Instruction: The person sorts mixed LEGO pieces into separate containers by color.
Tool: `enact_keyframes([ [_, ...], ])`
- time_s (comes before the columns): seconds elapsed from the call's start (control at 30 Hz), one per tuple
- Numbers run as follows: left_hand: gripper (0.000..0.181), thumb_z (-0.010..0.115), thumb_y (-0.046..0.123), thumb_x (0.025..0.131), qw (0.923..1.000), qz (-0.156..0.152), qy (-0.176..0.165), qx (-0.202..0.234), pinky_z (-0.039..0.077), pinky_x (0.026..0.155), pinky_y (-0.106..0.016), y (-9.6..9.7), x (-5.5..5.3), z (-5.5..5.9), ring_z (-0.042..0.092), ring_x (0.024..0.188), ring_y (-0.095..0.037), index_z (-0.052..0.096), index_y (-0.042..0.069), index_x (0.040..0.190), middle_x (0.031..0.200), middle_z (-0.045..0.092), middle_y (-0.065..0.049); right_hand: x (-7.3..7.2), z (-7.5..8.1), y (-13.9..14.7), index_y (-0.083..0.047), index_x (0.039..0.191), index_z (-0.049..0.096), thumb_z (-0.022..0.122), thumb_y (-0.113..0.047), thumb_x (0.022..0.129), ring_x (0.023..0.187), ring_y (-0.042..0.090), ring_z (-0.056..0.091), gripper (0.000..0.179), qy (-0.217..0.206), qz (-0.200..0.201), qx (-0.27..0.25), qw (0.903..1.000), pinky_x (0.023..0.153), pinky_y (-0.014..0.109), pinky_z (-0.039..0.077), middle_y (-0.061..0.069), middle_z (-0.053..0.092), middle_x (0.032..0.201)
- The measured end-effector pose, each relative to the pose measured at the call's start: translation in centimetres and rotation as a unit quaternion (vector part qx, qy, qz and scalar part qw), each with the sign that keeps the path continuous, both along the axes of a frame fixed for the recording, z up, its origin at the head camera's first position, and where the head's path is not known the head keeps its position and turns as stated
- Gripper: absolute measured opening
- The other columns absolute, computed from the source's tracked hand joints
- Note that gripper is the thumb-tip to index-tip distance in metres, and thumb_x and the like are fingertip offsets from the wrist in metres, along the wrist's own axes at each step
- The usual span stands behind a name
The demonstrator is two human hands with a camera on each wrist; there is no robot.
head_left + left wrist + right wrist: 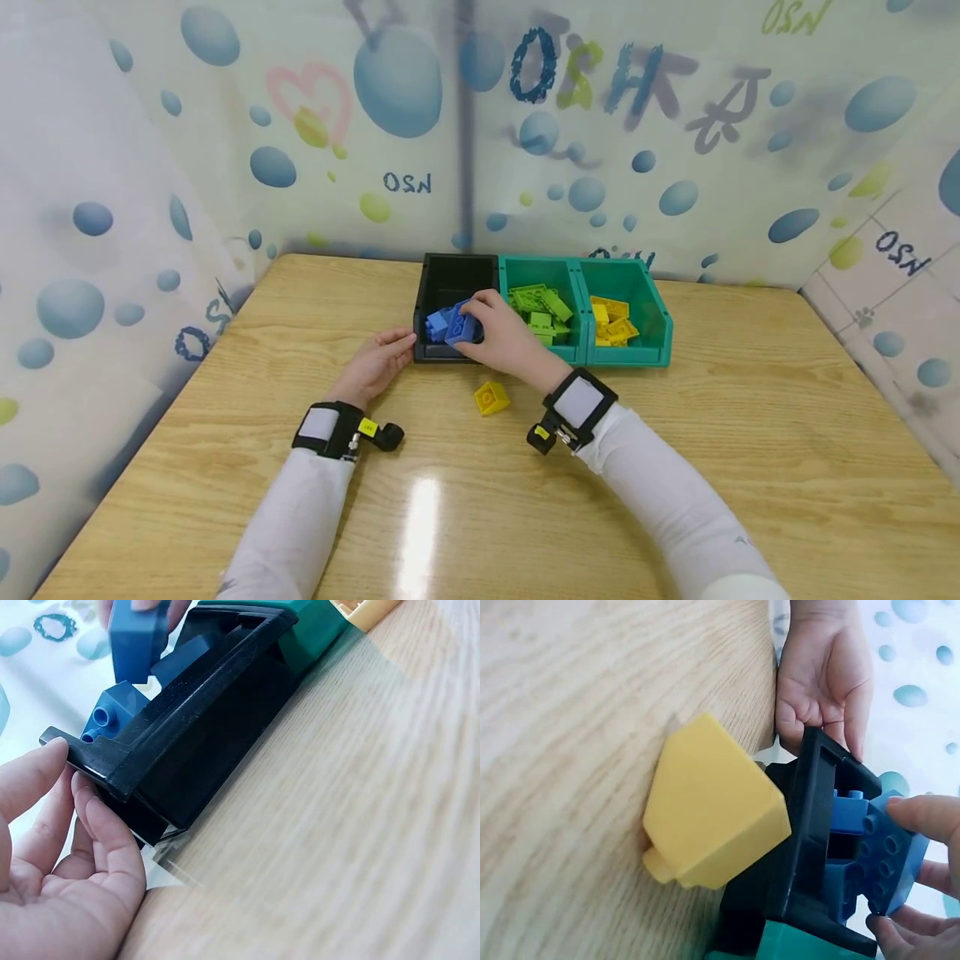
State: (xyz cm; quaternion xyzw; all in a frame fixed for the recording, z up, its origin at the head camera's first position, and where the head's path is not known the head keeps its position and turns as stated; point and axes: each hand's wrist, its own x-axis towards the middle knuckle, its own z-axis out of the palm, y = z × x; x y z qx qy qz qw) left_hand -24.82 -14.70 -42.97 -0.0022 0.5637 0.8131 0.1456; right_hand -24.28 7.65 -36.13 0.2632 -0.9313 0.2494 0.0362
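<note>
Between its thumb and fingers, my right hand [513, 340] holds a blue toy brick [460, 325] over the front of the black bin [453, 353]. The brick is tilted, with its studs visible in the right wrist view. Below it, other blue bricks [841, 889] lie in the bin. My left hand [375, 362] grips the bin's front left corner, thumb at the rim and fingers curled against the side [112, 847]. A yellow brick [491, 398] with a sloped face lies on the table in front of the bins.
Two teal bins adjoin the black one on its right. The middle bin [566, 354] contains several green bricks [542, 310]; the right bin [630, 356] contains several yellow bricks [615, 321]. A patterned curtain [420, 208] hangs behind the wooden table [712, 467].
</note>
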Motion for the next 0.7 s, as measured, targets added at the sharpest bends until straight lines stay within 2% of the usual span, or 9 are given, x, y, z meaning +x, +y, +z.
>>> enact_keyframes([
  [0.1, 0.037, 0.044, 0.002, 0.099, 1.0, -0.001, -0.001, -0.003, 0.046, 0.071, -0.014, 0.0, 0.0, 0.0, 0.055, 0.072, -0.001, 0.068, 0.022, 0.078, 0.078, 0.061, 0.011, -0.4, -0.1, -0.5, -0.006, 0.124, 0.056, 0.073, -0.027, 0.083, 0.111, 0.025, 0.053, 0.049, 0.01, -0.002, 0.02, 0.9998, 0.097, 0.035, 0.046, 0.014, 0.043, 0.133],
  [0.23, 0.037, 0.044, 0.002, 0.098, 1.0, -0.002, 0.001, 0.001, 0.046, 0.071, -0.015, 0.0, 0.0, 0.1, 0.054, 0.073, -0.001, 0.068, 0.021, 0.078, 0.078, 0.061, 0.011, -0.8, -0.3, -0.8, -0.006, 0.127, 0.055, 0.072, -0.027, 0.085, 0.12, 0.027, 0.049, 0.05, 0.026, -0.004, 0.056, 0.9981, 0.102, 0.037, 0.042, 0.014, 0.043, 0.138],
  [0.43, 0.037, 0.045, 0.001, 0.098, 1.0, -0.001, -0.002, 0.005, 0.046, 0.071, -0.015, 0.0, 0.0, 0.1, 0.055, 0.073, -0.001, 0.068, 0.021, 0.078, 0.078, 0.062, 0.011, -1.1, -0.4, -1.4, -0.008, 0.131, 0.054, 0.067, -0.021, 0.089, 0.129, 0.031, 0.044, 0.046, 0.038, -0.012, 0.097, 0.9945, 0.106, 0.039, 0.039, 0.014, 0.036, 0.148],
  [0.5, 0.037, 0.044, 0.001, 0.098, 1.0, 0.0, -0.002, 0.006, 0.046, 0.07, -0.015, 0.0, 0.0, 0.1, 0.055, 0.073, -0.001, 0.068, 0.02, 0.078, 0.077, 0.062, 0.01, -1.2, -0.4, -1.6, -0.01, 0.133, 0.053, 0.063, -0.023, 0.091, 0.131, 0.029, 0.042, 0.045, 0.047, -0.012, 0.141, 0.9888, 0.107, 0.038, 0.037, 0.012, 0.033, 0.151],
  [0.63, 0.036, 0.045, 0.001, 0.098, 1.0, -0.003, 0.0, 0.002, 0.046, 0.071, -0.015, 0.0, 0.0, 0.1, 0.055, 0.073, -0.001, 0.067, 0.021, 0.078, 0.078, 0.062, 0.011, -1.1, -0.7, -1.8, -0.013, 0.14, 0.045, 0.052, -0.031, 0.097, 0.136, 0.027, 0.036, 0.047, 0.059, -0.002, 0.237, 0.9698, 0.112, 0.04, 0.029, 0.006, 0.028, 0.155],
  [0.7, 0.035, 0.046, 0.003, 0.098, 1.0, -0.005, 0.0, -0.003, 0.046, 0.072, -0.015, 0.0, 0.0, 0.1, 0.055, 0.074, -0.001, 0.067, 0.021, 0.078, 0.079, 0.062, 0.011, -1.0, -0.8, -1.8, -0.014, 0.143, 0.042, 0.047, -0.034, 0.099, 0.138, 0.027, 0.033, 0.048, 0.062, 0.002, 0.267, 0.9616, 0.113, 0.041, 0.026, 0.004, 0.027, 0.155],
])
